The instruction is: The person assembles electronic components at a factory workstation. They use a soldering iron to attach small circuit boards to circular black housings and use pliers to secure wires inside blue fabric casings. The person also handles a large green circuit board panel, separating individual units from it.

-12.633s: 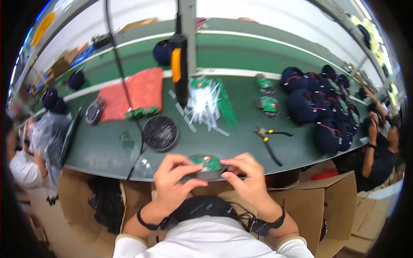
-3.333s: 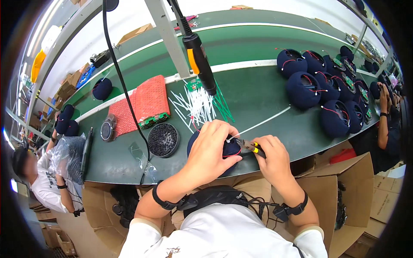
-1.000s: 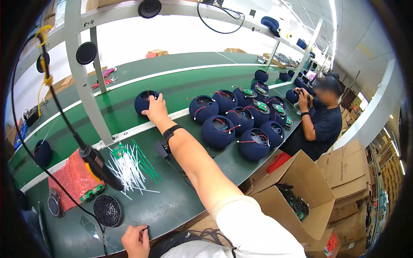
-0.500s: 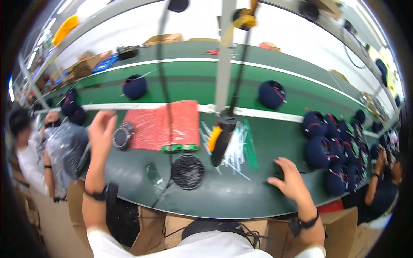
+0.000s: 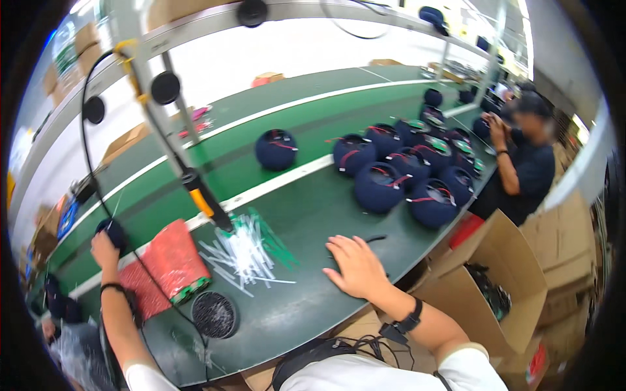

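Observation:
My left hand [image 5: 104, 250] is stretched to the far left, its fingers closed against a dark blue ball-shaped housing [image 5: 114, 232] by the belt; the fingertips are partly hidden. My right hand [image 5: 355, 266] rests on the dark green table with its fingers apart. A thin black piece [image 5: 376, 238] pokes out beside those fingers, and the palm hides whatever lies beneath. Between my arms lie loose white strips [image 5: 248, 251] and green strips [image 5: 272, 242]. A black round mesh-faced part [image 5: 215, 315] sits by red bubble wrap [image 5: 173, 257] with green circuit boards [image 5: 190, 289] at its edge.
Several dark blue ball housings [image 5: 379, 188] with red wires crowd the right of the table. Another housing [image 5: 276, 150] sits on the green belt. A yellow-black tool [image 5: 207, 207] hangs over the strips. An open carton [image 5: 495, 287] and a co-worker [image 5: 525, 156] are at the right.
The view has swung to the right. My left hand has gone from the air near the bubble wrap to the ball housing by the belt. My right hand now lies flatter, fingers spread.

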A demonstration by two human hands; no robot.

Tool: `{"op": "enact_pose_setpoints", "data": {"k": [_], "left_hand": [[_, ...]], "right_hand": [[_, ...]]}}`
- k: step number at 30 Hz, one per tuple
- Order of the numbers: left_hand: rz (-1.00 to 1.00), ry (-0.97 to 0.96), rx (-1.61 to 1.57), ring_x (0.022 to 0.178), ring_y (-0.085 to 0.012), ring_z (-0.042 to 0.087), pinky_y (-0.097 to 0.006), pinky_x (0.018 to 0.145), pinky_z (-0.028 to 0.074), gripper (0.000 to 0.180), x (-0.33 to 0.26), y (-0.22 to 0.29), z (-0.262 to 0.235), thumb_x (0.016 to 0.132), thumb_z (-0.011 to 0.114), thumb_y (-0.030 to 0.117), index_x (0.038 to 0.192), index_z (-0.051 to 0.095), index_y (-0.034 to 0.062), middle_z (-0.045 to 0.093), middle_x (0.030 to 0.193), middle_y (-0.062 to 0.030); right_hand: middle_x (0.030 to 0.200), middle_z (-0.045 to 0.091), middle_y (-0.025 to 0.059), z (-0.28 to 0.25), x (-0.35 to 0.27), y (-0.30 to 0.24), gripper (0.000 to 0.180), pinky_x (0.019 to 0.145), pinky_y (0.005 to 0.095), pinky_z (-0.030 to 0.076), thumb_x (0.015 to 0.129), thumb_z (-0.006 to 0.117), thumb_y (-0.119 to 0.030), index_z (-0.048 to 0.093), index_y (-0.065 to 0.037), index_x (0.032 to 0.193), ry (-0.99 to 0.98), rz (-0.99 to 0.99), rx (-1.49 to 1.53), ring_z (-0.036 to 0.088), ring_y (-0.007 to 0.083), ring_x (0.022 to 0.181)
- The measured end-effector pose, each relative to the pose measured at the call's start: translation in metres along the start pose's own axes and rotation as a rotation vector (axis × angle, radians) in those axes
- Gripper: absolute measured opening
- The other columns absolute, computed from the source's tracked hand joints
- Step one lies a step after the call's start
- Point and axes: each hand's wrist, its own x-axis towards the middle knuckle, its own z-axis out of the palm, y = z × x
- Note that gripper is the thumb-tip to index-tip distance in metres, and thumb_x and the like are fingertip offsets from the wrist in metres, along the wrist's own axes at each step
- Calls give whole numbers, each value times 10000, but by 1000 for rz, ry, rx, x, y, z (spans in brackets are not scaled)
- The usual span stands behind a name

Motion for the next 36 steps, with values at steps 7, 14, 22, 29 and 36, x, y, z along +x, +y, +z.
{"op": "enact_pose_setpoints", "data": {"k": [7, 14, 22, 29, 36], "left_hand": [[-101, 160, -279, 1196, -398, 579, -498, 1021, 473, 735, -42, 13, -65, 656, 955, 156, 1283, 583, 54, 660, 1209, -148], [-66, 296, -968, 1343, -302, 534, -390, 1185, 345, 673, -216, -73, -220, 868, 776, 41, 1468, 484, -45, 567, 1442, -171], [626, 291, -1050, 990, -390, 634, -536, 942, 522, 424, -345, 95, -419, 659, 950, 129, 987, 696, 43, 637, 999, -171], [895, -65, -884, 1030, -378, 584, -540, 1042, 447, 532, -361, 229, -397, 481, 972, 202, 912, 682, 85, 597, 947, -95], [771, -210, -898, 1203, -418, 542, -511, 1040, 450, 736, -351, 275, -397, 630, 939, 201, 1270, 607, 53, 567, 1269, -175]], "right_hand": [[1431, 591, 201, 4, -10, 6, 644, 1195, 504, 382, 939, 700, -400, 571, 48, 1383, 4, 22, 6, 531, 329, 1381], [1468, 553, 219, -22, -17, 27, 661, 1211, 533, 348, 908, 755, -379, 579, 38, 1390, -35, 169, -65, 468, 367, 1432], [1044, 630, 138, -14, -54, 55, 334, 876, 484, 499, 898, 778, -230, 654, -28, 1134, 253, 207, 116, 606, 361, 1001], [878, 632, 73, -38, -49, 15, 289, 683, 343, 496, 929, 812, -264, 638, -38, 974, 250, 489, 736, 655, 174, 782], [1068, 716, 120, -36, -63, -14, 128, 810, 318, 575, 978, 730, -54, 603, -45, 985, 314, 547, 1590, 671, 162, 884]]}}
